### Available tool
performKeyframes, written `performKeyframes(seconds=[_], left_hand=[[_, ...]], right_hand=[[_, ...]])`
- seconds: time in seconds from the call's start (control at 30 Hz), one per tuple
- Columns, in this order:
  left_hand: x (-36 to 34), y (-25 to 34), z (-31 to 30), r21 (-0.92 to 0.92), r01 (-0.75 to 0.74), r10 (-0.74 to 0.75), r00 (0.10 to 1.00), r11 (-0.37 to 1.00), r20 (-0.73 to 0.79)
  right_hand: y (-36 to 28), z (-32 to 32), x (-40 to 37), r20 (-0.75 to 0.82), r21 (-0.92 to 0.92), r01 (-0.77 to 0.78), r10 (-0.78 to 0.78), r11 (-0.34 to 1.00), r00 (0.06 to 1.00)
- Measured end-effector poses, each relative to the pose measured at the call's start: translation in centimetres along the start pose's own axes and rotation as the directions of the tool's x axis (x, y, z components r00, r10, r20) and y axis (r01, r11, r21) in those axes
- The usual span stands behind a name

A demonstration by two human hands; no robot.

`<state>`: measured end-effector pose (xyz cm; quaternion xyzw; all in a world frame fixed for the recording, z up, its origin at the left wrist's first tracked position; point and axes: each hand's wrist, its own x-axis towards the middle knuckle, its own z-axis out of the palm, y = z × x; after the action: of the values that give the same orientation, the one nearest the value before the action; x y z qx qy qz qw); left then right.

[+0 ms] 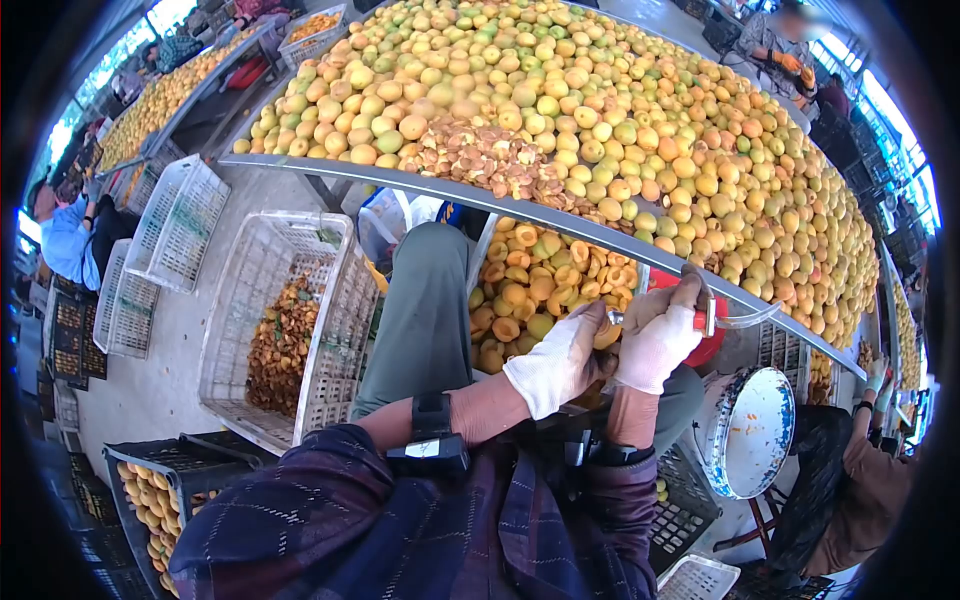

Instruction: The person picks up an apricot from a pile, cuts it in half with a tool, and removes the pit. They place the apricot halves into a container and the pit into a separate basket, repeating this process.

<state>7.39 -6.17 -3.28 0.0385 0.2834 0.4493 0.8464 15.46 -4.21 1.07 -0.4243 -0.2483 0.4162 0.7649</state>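
Observation:
My left hand (562, 362), in a white glove with bare fingertips, is closed around a small fruit (606, 335) above a crate of halved fruit (530, 280). Touching it from the right is my right hand (660, 335), gloved the same way and closed on a red-handled tool (705, 315). A curved, shiny metal part (750, 318) of this tool points to the right. Just beyond both hands runs the metal edge (450, 187) of a table heaped with whole yellow-orange fruit (560, 90). Pits (480, 158) lie piled near that edge.
A white crate (225, 340) holding brown pits stands to the left, with a black crate of fruit (150, 510) below it. A white bucket (745, 430) is at the right. Co-workers sit at the far left (75, 235), upper right (775, 55) and lower right (850, 490).

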Motion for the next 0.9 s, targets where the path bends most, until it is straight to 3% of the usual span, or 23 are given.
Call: performKeyframes(seconds=[0.03,0.1,0.23,0.3,0.33,0.4,0.43,0.5,0.53,0.57,0.6,0.63,0.67,0.7,0.73,0.77,0.8,0.9], left_hand=[[-0.1,0.0,0.0,0.023,-0.004,0.005,1.0,1.0,-0.016],[0.0,0.2,-0.2,0.002,0.023,-0.023,1.0,1.0,-0.01],[0.2,0.5,-0.5,-0.103,0.162,-0.167,0.985,0.981,-0.047],[0.4,0.6,-1.1,-0.145,0.205,-0.212,0.977,0.968,-0.034],[0.8,0.7,-1.5,-0.159,0.194,-0.195,0.981,0.968,0.005],[1.3,1.3,-2.3,-0.081,0.152,-0.151,0.988,0.985,0.025],[1.4,2.0,-2.4,-0.082,0.146,-0.144,0.989,0.986,0.023],[1.6,3.7,-2.5,-0.017,-0.004,0.004,1.0,1.0,0.004],[0.5,4.8,-2.2,0.149,-0.052,0.036,0.993,0.987,0.108],[0.3,5.1,-1.8,0.149,-0.053,0.036,0.993,0.987,0.113],[0.3,5.2,-1.4,0.338,-0.08,0.003,0.975,0.938,0.224],[0.0,5.5,-0.9,0.508,-0.127,-0.051,0.946,0.852,0.321],[-1.8,6.6,1.6,0.785,-0.187,-0.034,0.966,0.591,0.256],[-1.8,6.4,1.6,0.781,-0.192,-0.03,0.965,0.594,0.26],[-1.7,5.9,1.4,0.733,-0.188,0.013,0.971,0.654,0.238],[-1.6,5.5,1.2,0.682,-0.183,0.051,0.976,0.708,0.21],[-1.0,4.9,1.0,0.662,-0.145,0.119,0.989,0.735,0.084],[-0.4,4.9,0.7,0.728,-0.122,0.175,0.985,0.674,0.003]], right_hand=[[0.3,-0.6,0.4,-0.001,0.001,0.0,0.0,1.0,1.0],[1.5,-2.2,1.9,0.039,0.212,-0.123,0.118,0.969,0.992],[2.7,-3.5,2.7,0.041,0.327,-0.182,0.179,0.927,0.983],[3.5,-4.5,3.3,0.184,0.509,-0.361,0.311,0.781,0.932],[3.4,-4.8,3.4,0.185,0.509,-0.36,0.308,0.782,0.933],[3.4,-5.1,3.4,0.403,0.709,-0.454,0.217,0.54,0.889],[2.5,-5.0,3.4,0.334,0.633,-0.347,0.16,0.692,0.929],[-1.0,-3.7,2.3,0.226,0.263,-0.227,0.169,0.938,0.959],[-1.1,-4.2,2.2,0.235,-0.115,-0.116,0.14,0.987,0.962],[0.0,-4.9,2.3,0.235,-0.116,-0.111,0.136,0.987,0.963],[2.2,-5.9,2.5,0.436,-0.368,0.134,0.043,0.92,0.899],[3.4,-6.3,2.5,0.628,-0.528,0.402,0.025,0.748,0.778],[2.8,-5.2,1.4,0.514,-0.583,0.28,0.078,0.763,0.854],[2.0,-4.7,1.2,0.518,-0.584,0.286,0.078,0.76,0.852],[1.1,-4.3,1.0,0.335,-0.544,0.011,0.205,0.839,0.92],[0.4,-3.9,0.6,0.154,-0.437,-0.261,0.357,0.861,0.921],[-0.1,-3.4,0.1,0.107,-0.4,-0.264,0.331,0.878,0.938],[1.4,-3.9,0.1,0.045,-0.503,-0.185,0.24,0.844,0.97]])
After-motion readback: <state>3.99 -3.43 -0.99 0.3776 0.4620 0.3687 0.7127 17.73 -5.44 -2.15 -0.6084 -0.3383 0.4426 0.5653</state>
